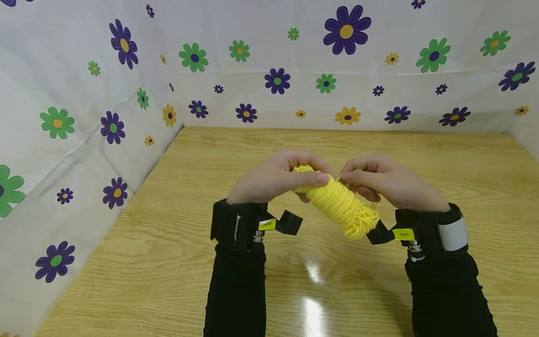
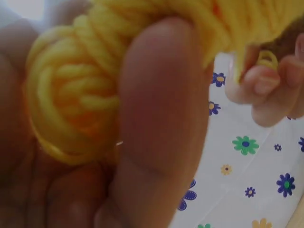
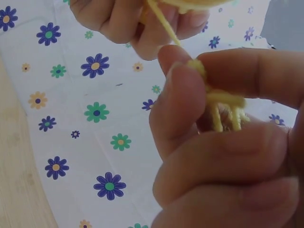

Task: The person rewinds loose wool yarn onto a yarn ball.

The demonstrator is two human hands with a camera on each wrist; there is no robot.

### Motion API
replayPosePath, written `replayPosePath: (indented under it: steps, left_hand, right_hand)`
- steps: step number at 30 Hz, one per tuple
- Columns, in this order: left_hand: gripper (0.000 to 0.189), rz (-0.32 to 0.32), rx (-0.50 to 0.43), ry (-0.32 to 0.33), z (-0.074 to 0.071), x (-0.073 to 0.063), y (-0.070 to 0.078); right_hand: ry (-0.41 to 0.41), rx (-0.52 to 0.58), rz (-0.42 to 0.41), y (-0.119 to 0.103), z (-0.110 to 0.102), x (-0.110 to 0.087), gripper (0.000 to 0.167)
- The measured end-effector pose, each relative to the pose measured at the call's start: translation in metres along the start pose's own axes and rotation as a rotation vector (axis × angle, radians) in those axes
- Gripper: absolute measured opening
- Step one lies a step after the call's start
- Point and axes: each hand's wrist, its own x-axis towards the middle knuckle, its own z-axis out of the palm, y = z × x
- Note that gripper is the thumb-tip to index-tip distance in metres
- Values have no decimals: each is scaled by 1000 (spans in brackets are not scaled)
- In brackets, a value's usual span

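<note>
A skein of yellow yarn (image 1: 341, 206) slants down to the right above the table. My left hand (image 1: 282, 175) grips its upper end, thumb laid across the strands; the left wrist view shows the rounded end of the yarn (image 2: 71, 95) against the palm. Just to the right, my right hand (image 1: 379, 180) pinches a loose strand between thumb and fingertips. In the right wrist view, this strand (image 3: 164, 23) runs taut from the skein into the pinch, and several short loops of yarn (image 3: 225, 107) lie within the curled fingers.
Under the hands lies a wood-grain table (image 1: 168, 271) with glare near its front. A white cloth with flowers (image 1: 252, 28) hangs behind it and along the left side. Black wrist-camera mounts (image 1: 290, 222) stick out below both hands, close to the skein's lower end.
</note>
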Motion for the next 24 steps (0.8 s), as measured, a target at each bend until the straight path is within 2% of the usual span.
replayPosePath:
  steps: [6,17,24]
  left_hand:
    - [21,-51,79,28,-1,1,-2]
    - [22,-144,148,91,-1,4,-6]
    - [24,-179,183,149,-1,7,-9]
  right_hand:
    - [17,5,-5,1,-1,0,24]
    - [83,9,32,-2,0,-2,25]
    - [123,-2,46,-5,1,-3,26]
